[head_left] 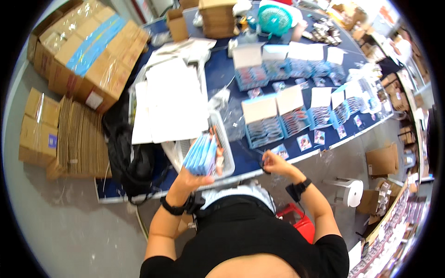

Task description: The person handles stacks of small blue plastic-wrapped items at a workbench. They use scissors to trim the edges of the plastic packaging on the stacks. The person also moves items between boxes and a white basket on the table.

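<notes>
My left hand point(195, 180) is wrapped round a stack of flat light-blue packets point(200, 156), held upright above the front of a pale plastic basket point(227, 150). My right hand point(277, 165) is at the table's front edge with its fingers pinched. Whatever is in them, if anything, is too small to make out; a thin dark cord-like line shows beside them. Just beyond that hand lies a small picture card point(280, 150). The nearest open blue box point(265, 133), its white lid raised, is filled with rows of packets.
More open boxes point(293, 121) stand in two rows on the blue table point(222, 74), with cards before them. White sheets point(171, 102) cover the left side. Cartons point(92, 55), a black bag point(132, 162) and a teal fan point(275, 20) surround the work area. A white stool point(354, 193) stands right.
</notes>
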Demonstrator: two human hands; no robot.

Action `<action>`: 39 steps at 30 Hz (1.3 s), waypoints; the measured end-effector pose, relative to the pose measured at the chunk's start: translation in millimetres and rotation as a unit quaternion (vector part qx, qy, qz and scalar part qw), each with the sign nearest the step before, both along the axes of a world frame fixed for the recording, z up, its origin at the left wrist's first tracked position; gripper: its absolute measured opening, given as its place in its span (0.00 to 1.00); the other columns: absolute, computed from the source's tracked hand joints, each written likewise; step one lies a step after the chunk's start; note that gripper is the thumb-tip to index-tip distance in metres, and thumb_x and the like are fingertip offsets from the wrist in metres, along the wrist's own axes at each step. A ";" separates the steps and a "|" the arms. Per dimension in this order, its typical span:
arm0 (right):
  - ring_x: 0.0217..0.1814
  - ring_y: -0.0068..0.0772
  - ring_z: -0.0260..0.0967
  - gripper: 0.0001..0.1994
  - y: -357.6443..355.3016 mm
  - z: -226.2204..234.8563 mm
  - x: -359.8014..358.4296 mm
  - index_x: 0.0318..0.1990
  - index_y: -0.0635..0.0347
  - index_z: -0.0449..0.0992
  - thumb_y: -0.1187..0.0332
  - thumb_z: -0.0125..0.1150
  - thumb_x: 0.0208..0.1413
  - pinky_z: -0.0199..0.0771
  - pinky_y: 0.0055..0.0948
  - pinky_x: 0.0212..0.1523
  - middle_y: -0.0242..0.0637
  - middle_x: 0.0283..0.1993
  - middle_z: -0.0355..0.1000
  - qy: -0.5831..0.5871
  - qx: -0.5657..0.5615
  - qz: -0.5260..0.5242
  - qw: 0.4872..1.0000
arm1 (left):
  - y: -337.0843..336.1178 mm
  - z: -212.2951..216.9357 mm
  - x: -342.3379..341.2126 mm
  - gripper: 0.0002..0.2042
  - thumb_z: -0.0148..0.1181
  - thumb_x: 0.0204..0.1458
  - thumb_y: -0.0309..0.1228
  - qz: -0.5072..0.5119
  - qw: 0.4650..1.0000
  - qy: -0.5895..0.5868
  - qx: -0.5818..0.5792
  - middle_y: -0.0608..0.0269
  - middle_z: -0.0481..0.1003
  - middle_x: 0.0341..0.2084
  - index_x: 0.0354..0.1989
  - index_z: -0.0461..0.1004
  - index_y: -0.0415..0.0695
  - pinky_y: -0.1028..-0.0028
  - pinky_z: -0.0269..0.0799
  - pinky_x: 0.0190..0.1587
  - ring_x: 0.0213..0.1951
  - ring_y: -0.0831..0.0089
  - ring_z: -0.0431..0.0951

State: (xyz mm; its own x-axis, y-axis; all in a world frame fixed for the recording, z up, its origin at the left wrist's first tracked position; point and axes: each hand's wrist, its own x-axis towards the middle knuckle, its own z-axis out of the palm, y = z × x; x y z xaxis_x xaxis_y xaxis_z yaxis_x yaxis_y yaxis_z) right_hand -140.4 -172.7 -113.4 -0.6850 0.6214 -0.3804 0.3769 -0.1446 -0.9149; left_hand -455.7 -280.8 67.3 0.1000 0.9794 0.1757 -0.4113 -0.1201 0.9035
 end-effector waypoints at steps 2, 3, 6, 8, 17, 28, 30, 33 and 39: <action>0.32 0.20 0.70 0.18 -11.0 35.3 0.1 0.45 0.59 0.65 0.78 0.62 0.47 0.70 0.19 0.31 0.30 0.31 0.68 0.072 -0.134 -0.044 0.987 | 0.3 -8.7 -11.3 0.47 0.74 0.36 0.39 0.006 1.000 0.011 0.025 0.51 0.64 0.51 0.63 0.52 0.30 0.65 0.78 0.33 0.49 0.62 0.69; 0.34 0.21 0.72 0.22 -14.5 48.2 1.6 0.50 0.60 0.65 0.77 0.65 0.47 0.72 0.19 0.35 0.29 0.31 0.67 0.094 -0.160 -0.055 0.981 | -0.5 -5.8 -13.3 0.47 0.75 0.35 0.33 -0.013 0.999 -0.048 0.008 0.52 0.64 0.51 0.64 0.51 0.33 0.65 0.78 0.36 0.51 0.63 0.68; 0.38 0.24 0.74 0.30 -30.8 77.2 4.0 0.59 0.60 0.61 0.74 0.67 0.48 0.73 0.20 0.40 0.34 0.36 0.71 0.118 -0.184 -0.087 0.972 | 3.6 -13.1 -25.8 0.47 0.76 0.31 0.26 -0.049 0.995 -0.083 -0.027 0.56 0.64 0.50 0.63 0.53 0.43 0.66 0.76 0.42 0.52 0.65 0.67; 0.41 0.26 0.74 0.39 -39.8 98.1 -0.5 0.63 0.59 0.57 0.67 0.73 0.44 0.72 0.23 0.44 0.38 0.42 0.74 0.145 -0.184 -0.077 0.969 | 5.8 -12.7 -32.2 0.47 0.77 0.31 0.26 -0.045 0.995 -0.084 -0.034 0.57 0.65 0.49 0.63 0.53 0.44 0.69 0.76 0.42 0.49 0.68 0.70; 0.43 0.22 0.69 0.30 -59.6 151.7 -31.7 0.55 0.60 0.66 0.68 0.72 0.44 0.68 0.21 0.43 0.30 0.35 0.69 0.087 -0.082 0.068 0.990 | -3.1 -13.0 -51.8 0.45 0.77 0.31 0.24 -0.021 0.997 -0.066 -0.035 0.58 0.67 0.45 0.61 0.54 0.44 0.75 0.76 0.37 0.38 0.70 0.76; 0.25 0.17 0.65 0.18 -66.0 209.8 -97.2 0.39 0.65 0.74 0.71 0.73 0.40 0.67 0.19 0.27 0.32 0.23 0.67 0.080 0.243 -0.042 0.966 | -9.2 10.4 -27.1 0.43 0.77 0.33 0.37 0.314 0.823 0.442 0.167 0.54 0.61 0.46 0.56 0.54 0.36 0.66 0.62 0.52 0.49 0.65 0.64; 0.22 0.20 0.65 0.21 -71.3 219.8 -109.2 0.39 0.64 0.74 0.68 0.76 0.35 0.67 0.20 0.24 0.34 0.24 0.68 0.085 0.369 -0.071 0.923 | -10.3 20.2 -20.6 0.42 0.76 0.33 0.37 0.357 0.792 0.456 0.191 0.53 0.59 0.47 0.55 0.55 0.35 0.66 0.59 0.53 0.50 0.64 0.62; 0.21 0.24 0.66 0.21 -79.1 231.9 -116.5 0.39 0.63 0.74 0.68 0.75 0.35 0.67 0.21 0.23 0.34 0.24 0.68 0.070 0.425 -0.051 0.901 | -11.8 29.3 -15.5 0.41 0.76 0.33 0.36 0.403 0.742 0.480 0.239 0.53 0.60 0.44 0.54 0.57 0.35 0.68 0.61 0.51 0.46 0.63 0.64; 0.19 0.25 0.65 0.22 -93.3 238.2 -114.1 0.39 0.62 0.74 0.66 0.76 0.35 0.66 0.22 0.20 0.33 0.23 0.65 0.050 0.466 -0.067 0.881 | -18.4 30.7 -10.0 0.39 0.75 0.33 0.33 0.414 0.725 0.480 0.268 0.55 0.61 0.43 0.53 0.57 0.36 0.70 0.62 0.48 0.43 0.66 0.65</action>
State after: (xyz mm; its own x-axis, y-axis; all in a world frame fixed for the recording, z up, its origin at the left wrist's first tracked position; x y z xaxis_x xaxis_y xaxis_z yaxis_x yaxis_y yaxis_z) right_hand -254.5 -266.0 124.9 -0.5835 0.7092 0.3957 0.3247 0.6503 -0.6868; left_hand -465.8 -299.2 98.0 -0.1546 0.5898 0.7926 0.7910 -0.4068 0.4570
